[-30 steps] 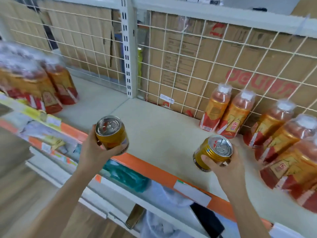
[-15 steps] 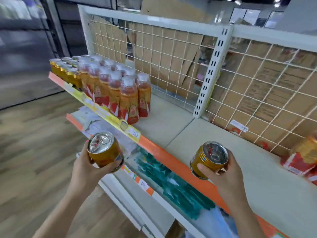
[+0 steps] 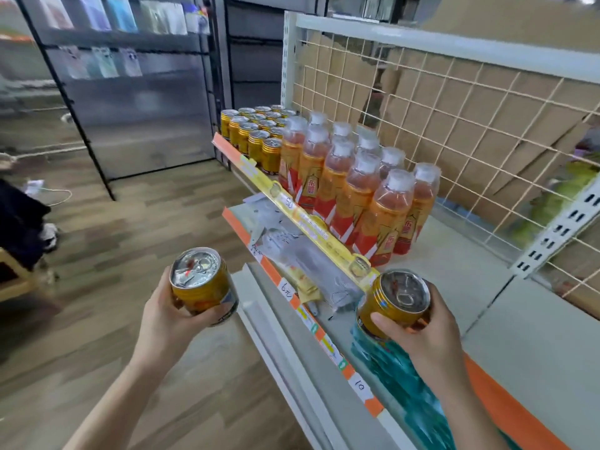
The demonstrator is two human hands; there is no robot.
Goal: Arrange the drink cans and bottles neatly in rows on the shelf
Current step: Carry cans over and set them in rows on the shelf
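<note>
My left hand (image 3: 168, 323) grips a gold drink can (image 3: 203, 285) out over the aisle floor, left of the shelf. My right hand (image 3: 425, 336) grips a second gold can (image 3: 394, 305) above the shelf's front edge. On the white shelf (image 3: 454, 274) stand several orange bottles (image 3: 357, 193) with white caps in rows. Behind them, at the shelf's far left end, stand several gold cans (image 3: 256, 134) in rows. The shelf surface right of the bottles is bare.
A wire mesh back panel (image 3: 454, 125) with cardboard behind it closes the shelf's rear. A yellow and orange price strip (image 3: 302, 219) runs along the front edge. A lower shelf (image 3: 324, 336) holds clear and teal packets. Wooden floor and a dark display rack (image 3: 130, 76) lie to the left.
The view has swung left, bringing the rows of bottles and cans at the shelf's left end into sight. Both hands keep hold of their cans at about the same height.
</note>
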